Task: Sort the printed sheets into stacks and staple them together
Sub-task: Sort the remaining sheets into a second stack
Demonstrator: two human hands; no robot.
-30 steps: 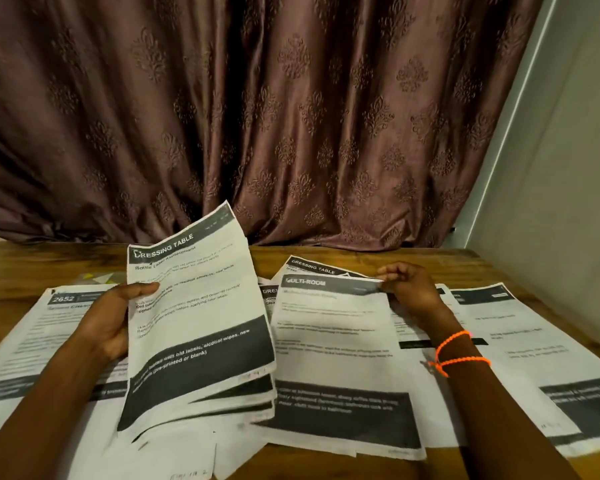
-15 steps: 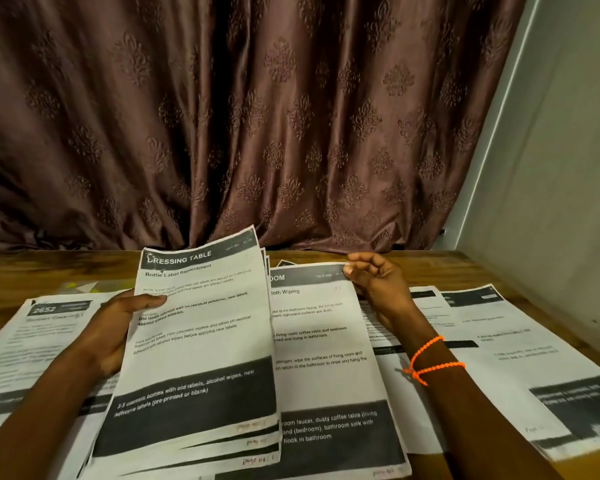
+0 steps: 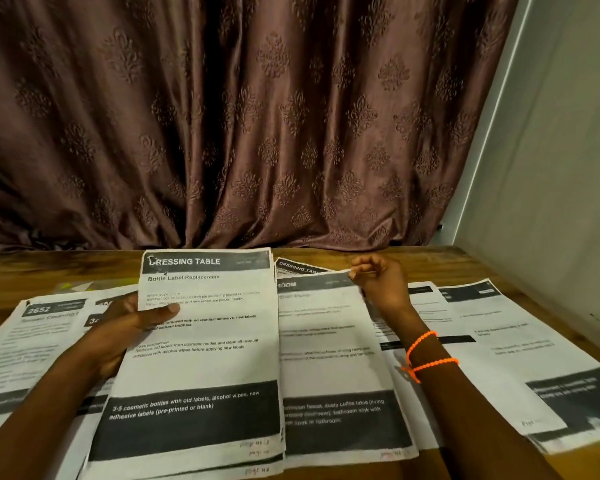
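Several sheets lie unsorted; our left hand grips the "DRESSING TABLE" stack, right hand pinches another sheet. No stapling evident.

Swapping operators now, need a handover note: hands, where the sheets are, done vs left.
Left hand holds the Dressing Table stack, several sheets, thumb on top.
Right hand pinches the top right corner of a sheet headed "...ROOM", lying beside that stack.
More sheets: a 2652 sheet at left, another Dressing Table sheet behind, loose pages at right, all on the wooden table.
Done: sorting begun. Left: finish sorting, staple. No stapler in view.
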